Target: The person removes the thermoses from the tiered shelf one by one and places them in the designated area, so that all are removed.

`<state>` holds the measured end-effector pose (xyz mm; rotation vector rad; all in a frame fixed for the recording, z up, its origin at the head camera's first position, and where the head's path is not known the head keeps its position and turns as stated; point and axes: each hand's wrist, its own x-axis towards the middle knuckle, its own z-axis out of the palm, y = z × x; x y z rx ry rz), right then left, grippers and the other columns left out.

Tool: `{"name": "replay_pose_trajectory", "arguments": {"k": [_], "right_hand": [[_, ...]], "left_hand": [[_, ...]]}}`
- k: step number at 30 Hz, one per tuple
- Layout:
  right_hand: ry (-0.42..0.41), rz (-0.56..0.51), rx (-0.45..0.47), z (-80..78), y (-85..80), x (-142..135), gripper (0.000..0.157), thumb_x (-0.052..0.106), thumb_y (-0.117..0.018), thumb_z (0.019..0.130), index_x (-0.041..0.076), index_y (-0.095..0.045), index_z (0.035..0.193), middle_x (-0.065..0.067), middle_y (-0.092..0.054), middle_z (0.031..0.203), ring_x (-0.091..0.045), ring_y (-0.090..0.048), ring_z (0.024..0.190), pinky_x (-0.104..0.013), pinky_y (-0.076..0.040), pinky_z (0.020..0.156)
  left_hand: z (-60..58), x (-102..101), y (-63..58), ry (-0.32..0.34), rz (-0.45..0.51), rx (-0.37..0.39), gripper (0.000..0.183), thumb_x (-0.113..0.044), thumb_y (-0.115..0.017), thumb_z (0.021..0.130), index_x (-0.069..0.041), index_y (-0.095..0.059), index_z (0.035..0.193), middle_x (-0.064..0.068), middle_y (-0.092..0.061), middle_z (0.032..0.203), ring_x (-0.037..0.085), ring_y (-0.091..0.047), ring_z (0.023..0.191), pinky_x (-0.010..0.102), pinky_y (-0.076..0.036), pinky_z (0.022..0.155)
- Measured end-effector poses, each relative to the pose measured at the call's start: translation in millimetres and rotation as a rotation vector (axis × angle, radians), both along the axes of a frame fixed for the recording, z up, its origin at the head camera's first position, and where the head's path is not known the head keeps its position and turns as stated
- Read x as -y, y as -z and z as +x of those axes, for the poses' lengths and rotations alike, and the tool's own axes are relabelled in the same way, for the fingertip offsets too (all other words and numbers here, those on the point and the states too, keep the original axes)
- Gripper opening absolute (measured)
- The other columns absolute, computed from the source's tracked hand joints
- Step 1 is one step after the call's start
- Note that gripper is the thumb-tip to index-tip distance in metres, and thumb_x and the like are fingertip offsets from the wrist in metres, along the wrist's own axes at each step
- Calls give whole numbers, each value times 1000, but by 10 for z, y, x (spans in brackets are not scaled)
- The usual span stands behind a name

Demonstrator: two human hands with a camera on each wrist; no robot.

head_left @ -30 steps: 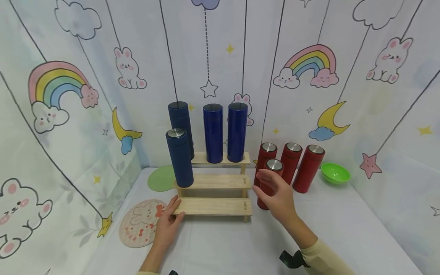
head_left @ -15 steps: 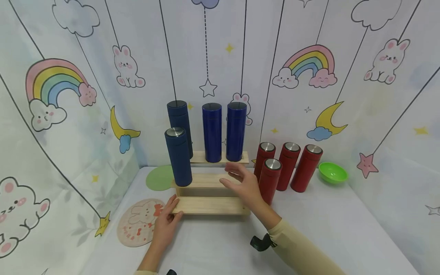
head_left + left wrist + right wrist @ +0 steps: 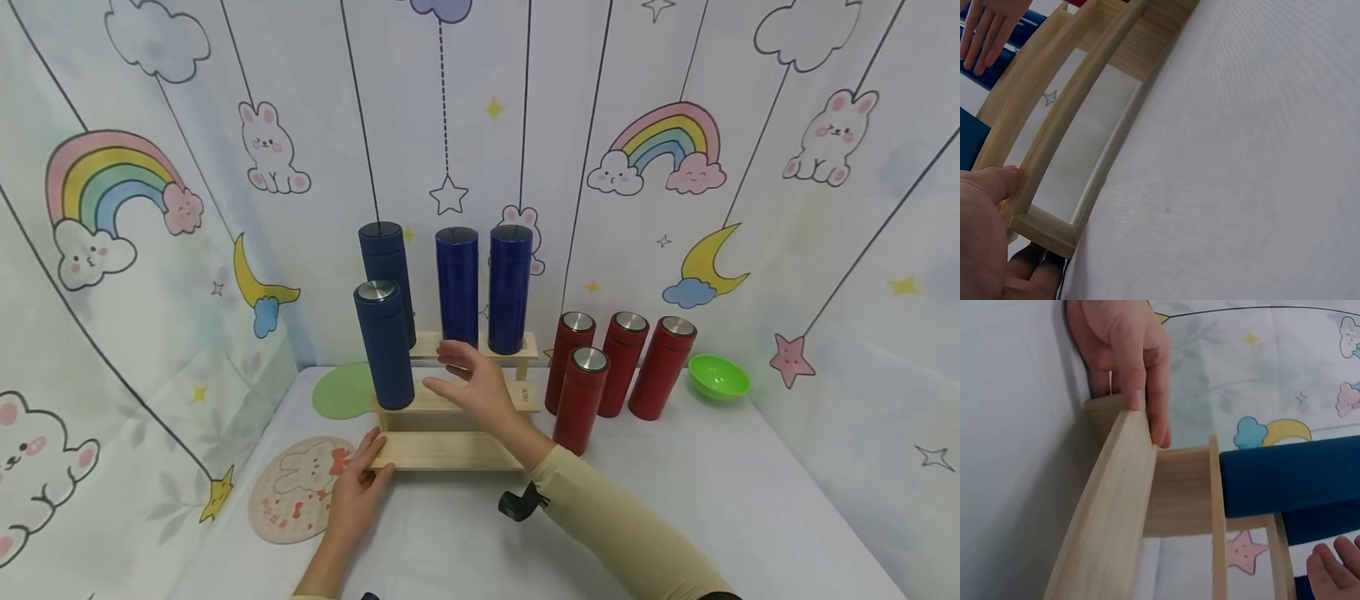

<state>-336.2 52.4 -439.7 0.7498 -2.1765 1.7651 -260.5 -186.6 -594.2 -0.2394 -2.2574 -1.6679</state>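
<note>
The left hand [image 3: 356,496] grips the wooden rack [image 3: 442,450] at its left end; the right hand [image 3: 476,385], fingers parted, holds nothing near a blue bottle [image 3: 386,354] on it, the forearm [image 3: 527,443] blocking my view of one corner, red bottles [image 3: 624,367] and a green bowl [image 3: 718,388] rightward

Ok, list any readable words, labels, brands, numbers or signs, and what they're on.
No legible text.
Pink round mat: small red marks, possibly lettering, too small to read.
Blue bottles, red bottles, wooden rack: no label visible on the sides shown.
Backdrop: drawings, no words seen.
</note>
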Motion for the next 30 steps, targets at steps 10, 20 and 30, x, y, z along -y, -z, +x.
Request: {"name": "replay_pose_trajectory", "arguments": {"k": [10,20,30], "right_hand": [[-17,8,29,-109,5,264,62,18,-91,92,5,-64,146,-11,-69,141,-30,-67,130,-36,-54,110],[9,40,61,-233,14,470,63,23,-92,91,12,-65,147,1,-71,136,-23,-69,126,-31,-55,107],[59,101,132,-227,-4,644,75,35,-92,91,13,-59,154,-4,-70,139,-19,-67,126,-42,-56,109]], "left_hand": [[18,6,-3,-17,-39,41,53,-5,-72,104,4,-57,154,17,-40,170,41,-38,154,5,-36,104],[10,-6,-35,-27,-57,31,52,-6,-73,104,4,-57,153,18,-42,169,44,-39,153,5,-38,102],[-13,19,-6,-14,-61,63,54,-9,-71,106,-1,-56,157,12,-39,172,37,-37,156,3,-38,101]]}}
